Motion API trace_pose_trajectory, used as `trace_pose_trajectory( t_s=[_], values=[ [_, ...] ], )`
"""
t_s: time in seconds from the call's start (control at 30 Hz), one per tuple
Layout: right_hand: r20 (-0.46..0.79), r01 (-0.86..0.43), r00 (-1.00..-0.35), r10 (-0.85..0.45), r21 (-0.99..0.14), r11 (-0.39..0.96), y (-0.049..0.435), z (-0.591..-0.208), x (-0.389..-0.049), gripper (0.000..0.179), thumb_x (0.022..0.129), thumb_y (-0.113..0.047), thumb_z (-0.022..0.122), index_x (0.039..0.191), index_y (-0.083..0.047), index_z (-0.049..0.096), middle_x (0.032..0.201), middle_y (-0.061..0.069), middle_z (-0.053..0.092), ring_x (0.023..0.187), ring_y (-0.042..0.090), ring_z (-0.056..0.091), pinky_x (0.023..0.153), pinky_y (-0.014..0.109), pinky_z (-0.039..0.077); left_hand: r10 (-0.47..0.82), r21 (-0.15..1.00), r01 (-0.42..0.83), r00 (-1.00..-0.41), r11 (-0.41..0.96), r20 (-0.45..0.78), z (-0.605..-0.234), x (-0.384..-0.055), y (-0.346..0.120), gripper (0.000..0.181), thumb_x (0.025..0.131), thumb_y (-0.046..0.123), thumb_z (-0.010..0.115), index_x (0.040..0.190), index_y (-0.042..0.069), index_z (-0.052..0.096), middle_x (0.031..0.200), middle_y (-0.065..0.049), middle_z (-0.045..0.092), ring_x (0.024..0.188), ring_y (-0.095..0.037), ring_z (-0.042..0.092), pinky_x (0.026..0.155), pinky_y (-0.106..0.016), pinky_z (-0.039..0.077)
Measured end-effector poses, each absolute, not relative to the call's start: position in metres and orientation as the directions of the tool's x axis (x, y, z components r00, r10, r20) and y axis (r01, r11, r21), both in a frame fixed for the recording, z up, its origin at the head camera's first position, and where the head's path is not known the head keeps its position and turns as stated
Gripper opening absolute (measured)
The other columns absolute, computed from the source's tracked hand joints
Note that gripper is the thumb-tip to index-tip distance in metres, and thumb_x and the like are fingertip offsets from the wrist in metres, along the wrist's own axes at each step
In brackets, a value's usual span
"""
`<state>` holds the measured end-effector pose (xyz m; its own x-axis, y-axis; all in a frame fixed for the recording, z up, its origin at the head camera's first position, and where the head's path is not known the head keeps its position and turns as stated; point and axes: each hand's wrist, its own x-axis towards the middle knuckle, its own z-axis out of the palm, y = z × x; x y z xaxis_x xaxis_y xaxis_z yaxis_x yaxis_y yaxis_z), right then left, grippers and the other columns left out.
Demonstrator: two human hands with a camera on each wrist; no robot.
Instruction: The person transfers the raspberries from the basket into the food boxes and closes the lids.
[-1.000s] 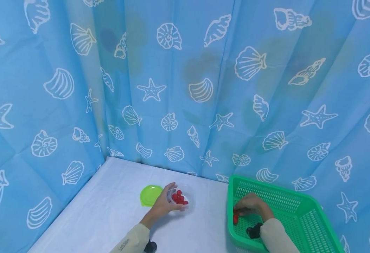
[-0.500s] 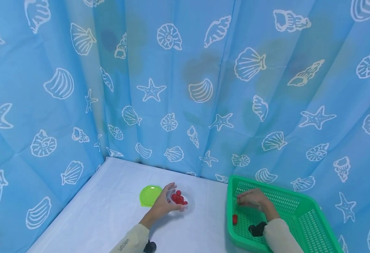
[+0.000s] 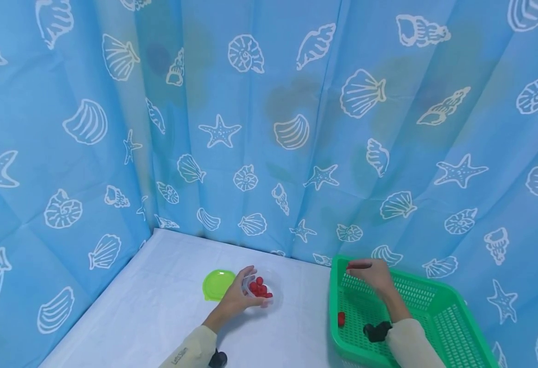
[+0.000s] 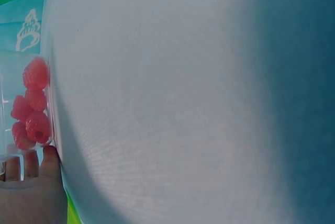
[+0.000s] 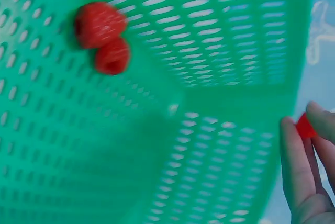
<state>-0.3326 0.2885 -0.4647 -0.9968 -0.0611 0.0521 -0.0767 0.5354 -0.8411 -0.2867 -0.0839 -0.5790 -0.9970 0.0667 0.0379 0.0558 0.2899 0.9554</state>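
My left hand (image 3: 236,299) grips a clear plastic tub (image 3: 277,286) on the white table, fingers and thumb round its side. Several raspberries (image 3: 258,289) lie in the tub; the left wrist view shows these raspberries (image 4: 35,106) bunched against the clear wall. Over the far left corner of a green basket (image 3: 473,318), my right hand (image 3: 374,274) pinches a small red raspberry (image 5: 304,126) between thumb and fingertips, partly covered by them. Two more raspberries (image 5: 100,25) sit together on the basket floor by its left wall.
A lime-green lid (image 3: 218,284) lies flat on the table (image 3: 167,306), left of the tub. Behind the table and along its left side hangs a blue curtain (image 3: 260,102) with white shell prints. The basket's perforated walls stand up around its floor.
My right hand has risen from the basket's left side toward its far corner, a raspberry now between its fingertips. The left hand and tub have stayed in place.
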Motion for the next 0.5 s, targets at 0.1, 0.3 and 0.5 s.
trace_pose_trajectory(
  t_s=[0.1,0.3,0.5],
  values=[
    [0.111,-0.124,-0.992,-0.057,-0.820,0.559,0.281,-0.454,-0.333,0.036,0.089,-0.023,0.072,0.117,0.000,0.069,0.110,0.014,0.070,0.105,0.031,0.063,0.090,0.050,0.051,0.068,0.956,0.057,-0.997,0.288,0.038,-0.578,-0.286,-0.084,0.104,0.066,0.033,0.090,0.151,0.024,0.030,0.148,-0.002,0.042,0.135,-0.032,0.038,0.090,-0.047,0.053],
    [0.211,-0.228,-0.973,-0.091,-0.839,0.495,0.260,-0.432,-0.335,0.037,0.087,-0.030,0.075,0.113,-0.005,0.072,0.112,0.010,0.070,0.099,0.019,0.068,0.084,0.035,0.056,0.059,0.957,0.046,-0.998,0.287,0.030,-0.577,-0.286,-0.083,0.103,0.066,0.031,0.091,0.149,0.028,0.031,0.147,0.000,0.042,0.135,-0.031,0.038,0.090,-0.047,0.053],
    [0.308,-0.342,-0.940,-0.149,-0.841,0.420,0.234,-0.418,-0.332,0.033,0.086,-0.023,0.077,0.112,-0.005,0.072,0.105,0.012,0.072,0.094,0.016,0.070,0.078,0.023,0.056,0.061,0.956,0.050,-0.998,0.289,0.033,-0.577,-0.287,-0.083,0.103,0.066,0.030,0.091,0.150,0.024,0.031,0.147,-0.002,0.042,0.134,-0.031,0.039,0.091,-0.047,0.053]
  ],
)
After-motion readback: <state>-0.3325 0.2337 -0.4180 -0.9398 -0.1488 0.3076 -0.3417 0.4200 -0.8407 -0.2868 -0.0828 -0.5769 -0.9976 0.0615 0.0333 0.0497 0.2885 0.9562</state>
